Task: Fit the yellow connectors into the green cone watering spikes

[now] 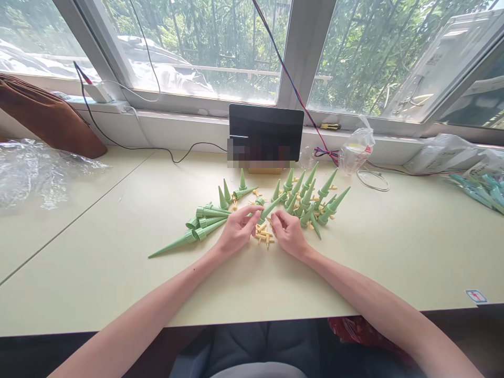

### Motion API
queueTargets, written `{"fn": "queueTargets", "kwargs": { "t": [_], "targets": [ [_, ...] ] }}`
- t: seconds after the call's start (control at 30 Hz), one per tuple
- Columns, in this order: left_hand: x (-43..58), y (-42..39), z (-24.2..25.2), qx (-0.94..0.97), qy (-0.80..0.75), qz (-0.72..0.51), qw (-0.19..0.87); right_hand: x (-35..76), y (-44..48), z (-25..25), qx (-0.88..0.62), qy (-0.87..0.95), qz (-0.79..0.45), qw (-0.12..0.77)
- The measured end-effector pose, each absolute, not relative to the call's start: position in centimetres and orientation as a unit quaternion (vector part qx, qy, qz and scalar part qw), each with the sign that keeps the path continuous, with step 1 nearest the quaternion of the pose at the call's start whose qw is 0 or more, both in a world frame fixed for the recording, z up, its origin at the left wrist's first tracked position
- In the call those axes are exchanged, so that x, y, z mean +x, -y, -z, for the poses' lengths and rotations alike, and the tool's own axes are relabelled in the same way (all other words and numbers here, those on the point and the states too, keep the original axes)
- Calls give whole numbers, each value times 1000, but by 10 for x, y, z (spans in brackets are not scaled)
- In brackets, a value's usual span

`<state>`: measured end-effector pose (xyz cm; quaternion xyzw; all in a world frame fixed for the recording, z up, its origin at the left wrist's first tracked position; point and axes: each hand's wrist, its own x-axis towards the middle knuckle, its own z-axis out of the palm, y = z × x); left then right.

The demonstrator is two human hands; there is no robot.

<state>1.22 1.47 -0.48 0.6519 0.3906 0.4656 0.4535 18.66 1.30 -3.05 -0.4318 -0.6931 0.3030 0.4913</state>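
Observation:
My left hand (pixel 238 229) has its fingers closed around the base of a green plant-watering spike (pixel 273 206), whose tip slants up and to the right. Close beside it, my right hand (pixel 289 231) is pinched at the fingertips; a bit of yellow shows there, but what it holds is too small to make out. Small yellow T-shaped plastic valves (pixel 266 237) lie in a pile between and below the hands. Left of my left hand lie several loose green spikes (pixel 208 222). Beyond my right hand, several spikes with yellow valves (pixel 307 197) stand or lean in a cluster.
A dark-screened tablet (pixel 266 131) stands at the back against the window ledge. A bagged cup (pixel 356 149) and a coiled white cable (pixel 372 180) are right of it. Crumpled clear plastic (pixel 39 173) lies far left, with bagged green pieces (pixel 482 190) far right.

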Motion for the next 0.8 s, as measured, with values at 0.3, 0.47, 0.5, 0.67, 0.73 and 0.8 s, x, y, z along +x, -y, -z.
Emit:
{"fn": "queueTargets", "kwargs": {
  "t": [0.3,0.47,0.5,0.67,0.73,0.8],
  "targets": [
    [10,-16,6,675,-380,-457,436,186,-13,30,-436,685,-304,498],
    [10,-16,7,682,-373,-468,420,186,-13,30,-439,691,-293,494],
    [10,-17,6,681,-373,-469,421,186,-13,30,-439,693,-289,493],
    [10,-16,4,665,-394,-457,440,186,-12,27,-430,716,-254,488],
    [10,-15,3,661,-399,-455,444,186,-12,27,-425,726,-239,485],
    [10,-15,3,657,-398,-456,450,186,-11,27,-425,730,-234,482]
  ]
}}
